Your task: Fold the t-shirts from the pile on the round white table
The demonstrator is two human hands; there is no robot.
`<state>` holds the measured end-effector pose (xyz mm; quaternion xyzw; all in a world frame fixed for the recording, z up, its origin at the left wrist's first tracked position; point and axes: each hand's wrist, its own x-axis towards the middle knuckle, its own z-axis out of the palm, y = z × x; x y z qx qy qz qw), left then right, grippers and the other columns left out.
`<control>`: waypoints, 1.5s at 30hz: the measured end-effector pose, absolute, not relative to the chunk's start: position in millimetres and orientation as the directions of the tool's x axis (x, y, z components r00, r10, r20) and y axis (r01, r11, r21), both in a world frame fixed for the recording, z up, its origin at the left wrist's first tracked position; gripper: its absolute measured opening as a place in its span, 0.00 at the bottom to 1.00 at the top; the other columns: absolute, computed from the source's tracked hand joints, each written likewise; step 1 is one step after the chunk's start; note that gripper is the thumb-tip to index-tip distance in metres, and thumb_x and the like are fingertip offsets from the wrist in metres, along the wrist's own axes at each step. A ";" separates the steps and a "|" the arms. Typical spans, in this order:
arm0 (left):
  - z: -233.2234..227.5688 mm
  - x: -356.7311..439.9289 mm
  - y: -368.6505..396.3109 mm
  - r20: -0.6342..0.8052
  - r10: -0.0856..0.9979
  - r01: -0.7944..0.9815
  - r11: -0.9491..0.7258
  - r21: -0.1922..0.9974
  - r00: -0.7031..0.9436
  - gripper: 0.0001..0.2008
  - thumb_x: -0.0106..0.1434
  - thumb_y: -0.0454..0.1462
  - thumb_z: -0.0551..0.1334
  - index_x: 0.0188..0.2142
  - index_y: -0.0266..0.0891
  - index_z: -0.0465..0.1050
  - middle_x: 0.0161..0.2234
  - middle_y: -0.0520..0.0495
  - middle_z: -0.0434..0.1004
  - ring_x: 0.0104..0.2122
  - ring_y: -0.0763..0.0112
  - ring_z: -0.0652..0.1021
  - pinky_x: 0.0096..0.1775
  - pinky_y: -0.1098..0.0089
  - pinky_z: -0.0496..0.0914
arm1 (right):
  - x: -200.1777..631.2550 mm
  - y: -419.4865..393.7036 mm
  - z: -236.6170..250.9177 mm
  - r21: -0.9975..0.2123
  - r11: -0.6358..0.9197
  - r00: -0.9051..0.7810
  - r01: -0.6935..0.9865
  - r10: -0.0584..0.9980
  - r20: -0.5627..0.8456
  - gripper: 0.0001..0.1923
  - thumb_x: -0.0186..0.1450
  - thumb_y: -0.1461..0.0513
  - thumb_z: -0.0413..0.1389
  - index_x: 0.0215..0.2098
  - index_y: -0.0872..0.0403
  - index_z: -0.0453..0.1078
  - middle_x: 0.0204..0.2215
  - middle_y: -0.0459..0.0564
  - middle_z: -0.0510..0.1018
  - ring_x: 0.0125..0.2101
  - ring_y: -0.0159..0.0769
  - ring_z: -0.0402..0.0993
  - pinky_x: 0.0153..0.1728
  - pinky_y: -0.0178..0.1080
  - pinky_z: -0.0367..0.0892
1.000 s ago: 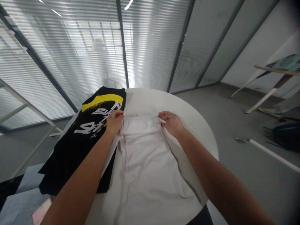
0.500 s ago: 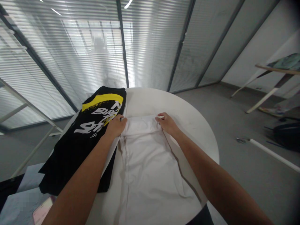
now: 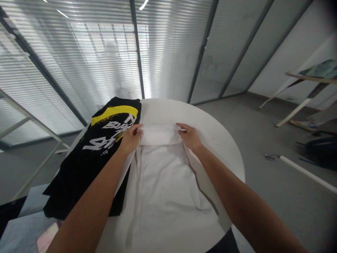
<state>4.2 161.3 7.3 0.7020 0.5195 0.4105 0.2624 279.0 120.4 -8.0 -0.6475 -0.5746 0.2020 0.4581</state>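
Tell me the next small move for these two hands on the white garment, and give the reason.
Probably draw the folded far edge toward the body. The left hand and right hand each pinch an end of the doubled-over band at the far end of the white garment, while the long part nearer the body lies flat on the round table. The black shirt lies apart on the left.

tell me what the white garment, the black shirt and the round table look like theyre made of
White garment: soft matte woven or knit cloth, probably cotton; it creases and folds under the left hand and right hand.
Black shirt: similar matte fabric with a yellow and white print that sits flat, likely screen-printed.
Round table: smooth white hard top, perhaps laminate; faint sheen.
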 end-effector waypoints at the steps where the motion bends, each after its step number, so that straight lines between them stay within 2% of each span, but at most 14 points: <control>1: 4.2 3.4 164.0 0.331 0.934 0.547 -0.347 0.761 0.133 0.19 0.59 0.38 0.57 0.49 0.39 0.75 0.33 0.48 0.77 0.30 0.69 0.74 0.38 0.67 0.70 | 279.2 120.9 -9.0 -0.807 0.054 0.263 0.588 0.931 0.254 0.24 0.59 0.66 0.52 0.53 0.56 0.73 0.46 0.56 0.78 0.35 0.36 0.76 0.45 0.41 0.70; 4: -2.7 3.2 169.1 0.469 0.869 0.654 -0.448 0.609 0.158 0.18 0.58 0.34 0.55 0.47 0.36 0.76 0.45 0.40 0.77 0.47 0.61 0.75 0.52 0.60 0.67 | 277.3 119.7 -10.2 -0.710 0.048 0.268 0.703 0.907 0.326 0.26 0.58 0.67 0.53 0.55 0.58 0.71 0.51 0.60 0.75 0.46 0.42 0.74 0.54 0.45 0.65; 8: -3.8 9.4 160.2 0.599 0.744 0.721 -0.585 0.371 0.295 0.21 0.64 0.37 0.53 0.55 0.38 0.71 0.58 0.39 0.68 0.59 0.59 0.66 0.61 0.55 0.58 | 268.3 110.1 -9.0 -0.514 0.269 0.055 0.815 0.847 0.529 0.25 0.66 0.59 0.50 0.61 0.52 0.65 0.60 0.56 0.68 0.61 0.42 0.60 0.62 0.48 0.55; 10: -3.6 14.0 150.6 0.534 0.725 0.714 -0.639 0.286 0.435 0.23 0.67 0.40 0.51 0.60 0.41 0.66 0.63 0.40 0.62 0.63 0.59 0.62 0.62 0.55 0.55 | 262.5 103.9 -10.1 -0.431 0.331 -0.109 0.839 0.879 0.464 0.25 0.70 0.55 0.45 0.64 0.46 0.61 0.63 0.51 0.63 0.64 0.41 0.54 0.63 0.52 0.51; 12: -3.8 18.1 141.4 0.394 0.753 0.727 -0.640 0.249 0.527 0.24 0.69 0.43 0.49 0.62 0.44 0.63 0.65 0.41 0.58 0.64 0.58 0.59 0.63 0.53 0.53 | 257.9 98.7 -12.6 -0.372 0.326 -0.216 0.869 0.926 0.308 0.25 0.72 0.52 0.41 0.66 0.41 0.57 0.66 0.48 0.59 0.66 0.44 0.49 0.63 0.58 0.45; 15: -1.6 21.5 133.1 0.245 0.810 0.777 -0.583 0.236 0.533 0.24 0.69 0.45 0.48 0.62 0.48 0.63 0.66 0.43 0.57 0.65 0.54 0.58 0.62 0.46 0.51 | 256.0 94.7 -15.3 -0.326 0.252 -0.212 0.911 0.965 0.154 0.25 0.73 0.49 0.38 0.67 0.38 0.54 0.67 0.46 0.55 0.67 0.45 0.46 0.63 0.63 0.39; 18: 6.7 22.1 132.3 0.238 0.842 0.806 -0.535 0.253 0.485 0.21 0.70 0.43 0.47 0.53 0.45 0.73 0.61 0.43 0.66 0.60 0.53 0.65 0.60 0.49 0.55 | 259.0 95.1 -13.7 -0.313 0.195 -0.157 0.929 0.977 0.143 0.25 0.73 0.49 0.38 0.66 0.39 0.56 0.67 0.46 0.55 0.67 0.44 0.47 0.63 0.63 0.35; 22: 14.5 21.6 135.2 0.289 0.891 0.865 -0.426 0.264 0.350 0.19 0.68 0.41 0.49 0.42 0.41 0.79 0.51 0.42 0.75 0.51 0.56 0.71 0.55 0.57 0.62 | 264.4 99.5 -8.3 -0.325 0.105 -0.044 0.940 0.981 0.190 0.22 0.73 0.51 0.39 0.57 0.42 0.68 0.63 0.47 0.64 0.65 0.47 0.52 0.62 0.62 0.38; 26: 7.2 20.4 137.3 0.383 0.892 0.904 -0.350 0.244 0.242 0.20 0.66 0.41 0.52 0.54 0.42 0.73 0.55 0.40 0.71 0.53 0.54 0.69 0.54 0.57 0.61 | 268.9 103.8 -5.0 -0.361 -0.012 0.112 0.933 0.960 0.257 0.21 0.71 0.54 0.44 0.57 0.47 0.69 0.59 0.52 0.69 0.61 0.48 0.57 0.60 0.56 0.48; 29: -0.1 19.4 138.3 0.347 0.901 0.915 -0.345 0.208 0.261 0.25 0.66 0.42 0.51 0.63 0.43 0.62 0.56 0.38 0.69 0.56 0.51 0.67 0.56 0.54 0.58 | 271.2 105.3 -4.8 -0.372 -0.064 0.164 0.926 0.956 0.244 0.24 0.70 0.54 0.45 0.61 0.51 0.64 0.58 0.57 0.69 0.60 0.50 0.59 0.59 0.56 0.50; 33: -2.2 18.7 139.2 0.270 0.910 0.909 -0.371 0.191 0.314 0.28 0.67 0.44 0.51 0.65 0.43 0.59 0.53 0.37 0.72 0.57 0.48 0.65 0.57 0.50 0.54 | 271.6 107.1 -5.2 -0.364 -0.061 0.127 0.929 0.979 0.160 0.26 0.68 0.55 0.47 0.62 0.54 0.63 0.56 0.60 0.72 0.57 0.53 0.64 0.57 0.57 0.53; 37: -0.1 17.6 140.8 0.246 0.912 0.899 -0.382 0.214 0.329 0.28 0.66 0.44 0.52 0.65 0.45 0.58 0.53 0.37 0.73 0.58 0.46 0.65 0.57 0.47 0.54 | 270.8 108.5 -4.4 -0.439 -0.055 0.132 0.897 0.980 0.148 0.26 0.66 0.57 0.50 0.62 0.52 0.63 0.53 0.58 0.75 0.54 0.49 0.68 0.56 0.52 0.57; 41: 0.1 16.1 145.3 0.227 0.918 0.867 -0.385 0.316 0.325 0.28 0.64 0.43 0.55 0.63 0.46 0.62 0.53 0.39 0.73 0.58 0.49 0.65 0.58 0.47 0.53 | 272.2 110.4 -3.9 -0.528 -0.043 0.157 0.848 0.972 0.173 0.26 0.63 0.60 0.53 0.60 0.51 0.66 0.55 0.56 0.73 0.54 0.48 0.69 0.56 0.51 0.57; 45: 0.4 14.0 151.9 0.238 0.934 0.780 -0.353 0.517 0.265 0.22 0.61 0.40 0.58 0.55 0.50 0.72 0.53 0.45 0.75 0.57 0.54 0.69 0.60 0.50 0.54 | 276.3 114.3 -3.7 -0.767 -0.009 0.178 0.642 0.975 0.137 0.23 0.59 0.61 0.55 0.53 0.52 0.73 0.50 0.53 0.77 0.50 0.43 0.72 0.54 0.46 0.62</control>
